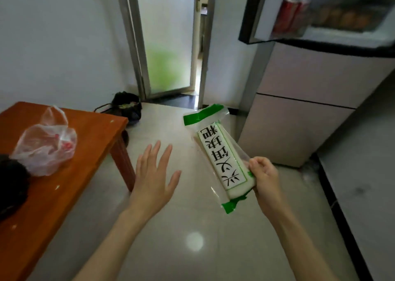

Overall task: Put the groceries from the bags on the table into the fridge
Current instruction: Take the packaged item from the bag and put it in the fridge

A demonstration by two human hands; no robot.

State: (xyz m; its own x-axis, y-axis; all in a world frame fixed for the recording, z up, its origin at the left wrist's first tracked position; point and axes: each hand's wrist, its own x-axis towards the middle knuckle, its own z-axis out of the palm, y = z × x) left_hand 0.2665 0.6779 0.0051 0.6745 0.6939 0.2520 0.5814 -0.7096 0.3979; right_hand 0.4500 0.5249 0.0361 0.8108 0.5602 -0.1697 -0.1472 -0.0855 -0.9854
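My right hand (264, 177) grips the near end of a long white pack with green edges and black characters (220, 152), held tilted above the floor. My left hand (155, 175) hovers open over the floor, fingers spread, holding nothing. A clear plastic bag (46, 147) with red items inside lies on the orange wooden table (70, 184) at the left. A dark bag (11, 184) sits at the table's left edge. The fridge (299, 114) stands at the right; its upper door (320, 13) is open, with red cans and other food in the door shelf.
A black bag (127, 105) with greenish contents sits on the floor by the wall behind the table. A frosted glass door (166, 45) and a narrow open doorway lie ahead. A dark-edged counter (363, 195) runs along the right. Pale tiled floor lies between table and fridge.
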